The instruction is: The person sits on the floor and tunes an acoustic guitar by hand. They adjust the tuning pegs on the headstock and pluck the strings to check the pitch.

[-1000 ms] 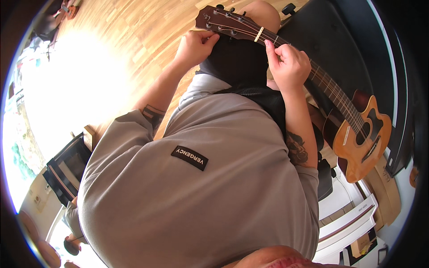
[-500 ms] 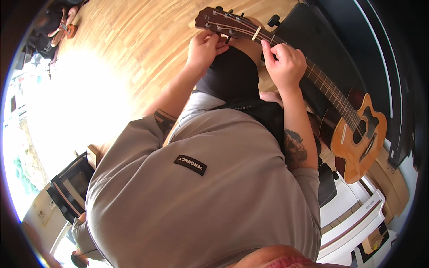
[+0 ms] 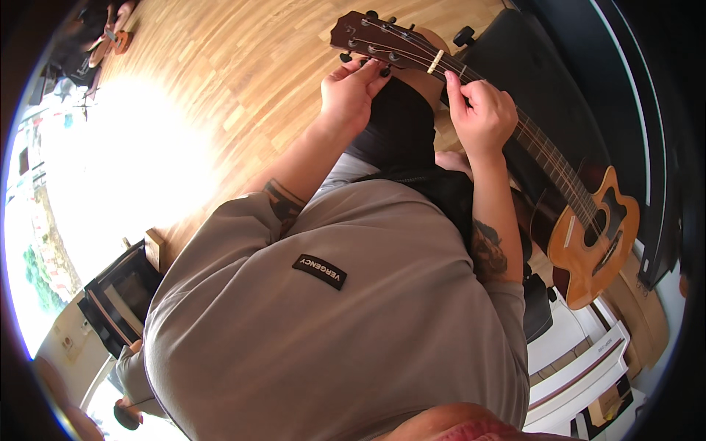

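Observation:
An acoustic guitar with a pale wood top lies diagonally, its body at the right and its dark headstock at the top. Several black tuning pegs line both edges of the headstock. My left hand is at the headstock's near edge, its fingertips pinching a tuning peg that they partly cover. Over the neck, just past the pale nut, is my right hand. Its fingers are curled in and its thumb points up along the strings. Whatever they may hold is hidden.
A black padded surface lies beside the neck. White furniture stands at the lower right. Bright light washes over the wooden floor at the left. Another person is partly visible at the lower left, near a black case-like object.
My left hand has shifted along the headstock edge toward the nut, baring the endmost peg. The guitar and my right hand sit slightly further right in the picture.

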`<state>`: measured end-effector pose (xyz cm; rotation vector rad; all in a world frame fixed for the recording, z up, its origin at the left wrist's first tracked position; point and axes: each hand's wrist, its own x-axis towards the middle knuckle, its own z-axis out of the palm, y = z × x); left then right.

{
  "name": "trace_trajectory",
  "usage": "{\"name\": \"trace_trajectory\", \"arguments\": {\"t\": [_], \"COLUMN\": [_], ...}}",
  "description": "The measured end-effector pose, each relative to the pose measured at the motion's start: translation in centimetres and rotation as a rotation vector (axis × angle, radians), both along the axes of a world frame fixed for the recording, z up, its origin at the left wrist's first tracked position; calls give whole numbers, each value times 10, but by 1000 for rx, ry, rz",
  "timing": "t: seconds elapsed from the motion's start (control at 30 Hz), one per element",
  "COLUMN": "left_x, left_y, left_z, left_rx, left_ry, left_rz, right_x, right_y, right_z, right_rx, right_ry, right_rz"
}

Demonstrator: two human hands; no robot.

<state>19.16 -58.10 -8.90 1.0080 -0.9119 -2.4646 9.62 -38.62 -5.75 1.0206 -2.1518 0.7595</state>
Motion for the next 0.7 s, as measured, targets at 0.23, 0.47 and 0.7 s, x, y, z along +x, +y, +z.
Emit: {"name": "trace_trajectory", "arguments": {"t": [0.23, 0.47, 0.7], "left_x": [3, 0, 12], "left_y": [-15, -19, -37], "left_z": [6, 1, 5], "left_rx": [376, 329, 733], "left_ry": [93, 98, 277], "left_rz": [11, -159, -277], "right_x": [-1, 0, 7], "right_y": [-2, -2, -2], "right_z": [5, 1, 9], "right_rx": [-18, -46, -23], "right_ry": [29, -16, 11], "right_rz": [-67, -31, -29]}}
